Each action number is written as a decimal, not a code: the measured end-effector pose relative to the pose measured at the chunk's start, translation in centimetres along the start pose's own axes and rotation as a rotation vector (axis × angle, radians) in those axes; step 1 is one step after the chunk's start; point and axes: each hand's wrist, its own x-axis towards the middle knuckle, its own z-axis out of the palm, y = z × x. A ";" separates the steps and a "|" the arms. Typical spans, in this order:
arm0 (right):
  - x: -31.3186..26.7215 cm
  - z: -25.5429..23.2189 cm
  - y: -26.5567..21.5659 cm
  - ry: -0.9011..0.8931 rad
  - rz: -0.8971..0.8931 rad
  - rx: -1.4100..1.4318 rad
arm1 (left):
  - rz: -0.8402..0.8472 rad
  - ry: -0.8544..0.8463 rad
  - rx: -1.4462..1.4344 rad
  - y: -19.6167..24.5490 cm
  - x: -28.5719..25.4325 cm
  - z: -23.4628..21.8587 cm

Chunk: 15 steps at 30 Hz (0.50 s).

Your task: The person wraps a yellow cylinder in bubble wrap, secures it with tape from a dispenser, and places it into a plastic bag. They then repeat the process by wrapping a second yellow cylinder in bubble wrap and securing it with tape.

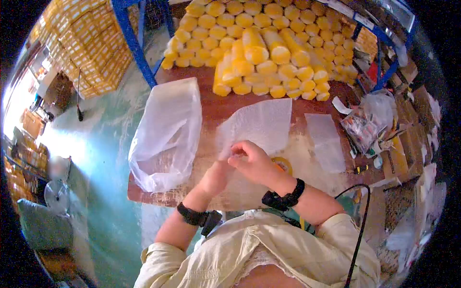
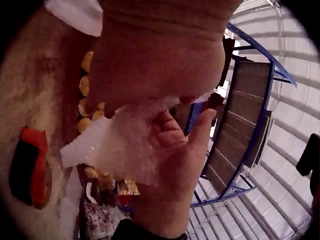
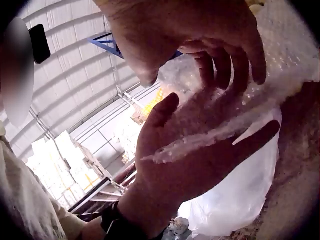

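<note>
A sheet of clear bubble wrap [image 1: 261, 122] lies on the table, its near end gathered between the two hands. My left hand [image 1: 216, 177] supports it from below; in the right wrist view the wrap runs across the left palm [image 3: 185, 170], fingers extended and thumb apart. From above, my right hand [image 1: 254, 163] holds the wrap with bent fingers [image 3: 222, 70]. The left wrist view shows the wrap [image 2: 120, 145] draped against the right hand [image 2: 175, 160]. Whether anything lies inside the folds, I cannot tell. Beside the right wrist is a yellow tape roll [image 1: 282, 165].
A large translucent plastic bag [image 1: 168, 129] lies on the left of the table [image 1: 211, 91]. Another clear sheet [image 1: 325, 141] lies at the right. Yellow-ended rolls [image 1: 269, 53] are stacked at the back. Clutter with a plastic packet [image 1: 360, 127] covers the right edge. A black cable [image 1: 367, 206] loops near the right arm.
</note>
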 end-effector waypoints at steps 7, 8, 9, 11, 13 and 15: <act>2.6 7.0 0.4 -0.062 0.130 -0.151 | 0.077 0.242 0.435 2.5 -4.7 -5.3; 2.7 7.7 0.7 -0.069 0.150 -0.140 | -0.012 0.310 0.408 2.9 -5.1 -6.3; 2.8 8.5 0.9 -0.089 0.151 -0.113 | -0.104 0.374 0.382 3.3 -5.5 -7.6; 2.5 9.5 1.2 -0.115 0.162 -0.063 | -0.070 0.483 0.386 3.7 -6.7 -11.5; 1.9 9.9 1.1 -0.114 0.123 -0.175 | 0.188 0.574 0.441 3.9 -7.8 -15.1; 1.5 10.0 1.0 -0.134 0.124 -0.249 | 0.250 0.718 0.251 5.2 -7.6 -14.5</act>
